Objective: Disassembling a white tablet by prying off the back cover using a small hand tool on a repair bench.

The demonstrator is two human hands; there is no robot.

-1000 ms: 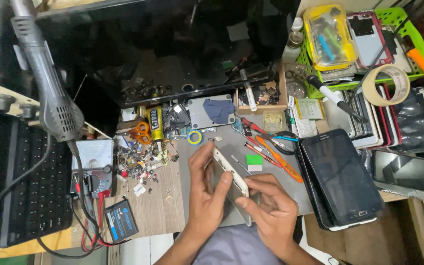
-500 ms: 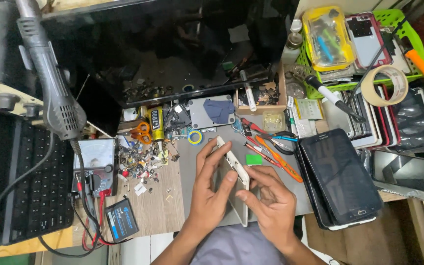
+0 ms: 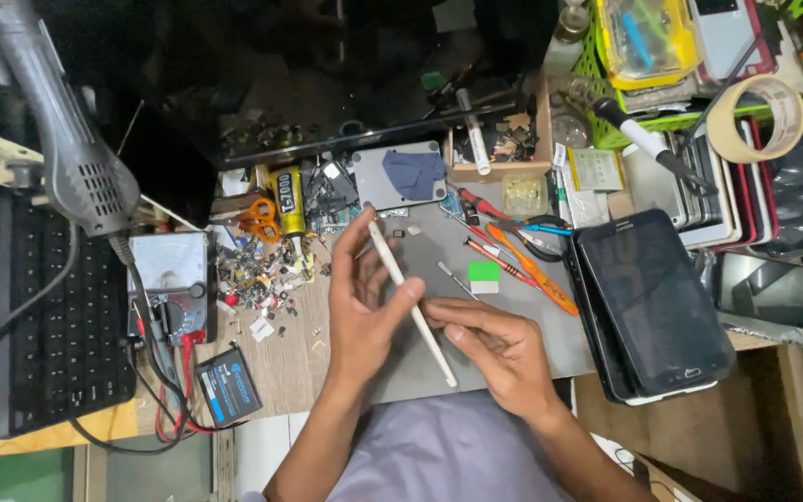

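My left hand (image 3: pixel 362 311) grips a thin white-edged phone (image 3: pixel 412 303), held edge-on and tilted from upper left to lower right above a grey work mat (image 3: pixel 439 251). The fingers wrap its back and the thumb presses its near edge. My right hand (image 3: pixel 499 349) lies just right of the phone's lower half, fingers curled, its fingertips at the phone's edge. Whether the right hand pinches anything small I cannot tell.
A black tablet (image 3: pixel 654 311) lies right of the mat, with orange-handled tools (image 3: pixel 522 265) beside it. A heat gun (image 3: pixel 67 149) hangs at the left over a keyboard (image 3: pixel 58 325) and a multimeter (image 3: pixel 169 288). Small parts (image 3: pixel 262 279), scissors (image 3: pixel 257 216) and a tape roll (image 3: pixel 755 116) crowd the bench.
The phone has turned from a flatter pose to edge-on and tilted more steeply. Both hands stay at the same spot over the mat.
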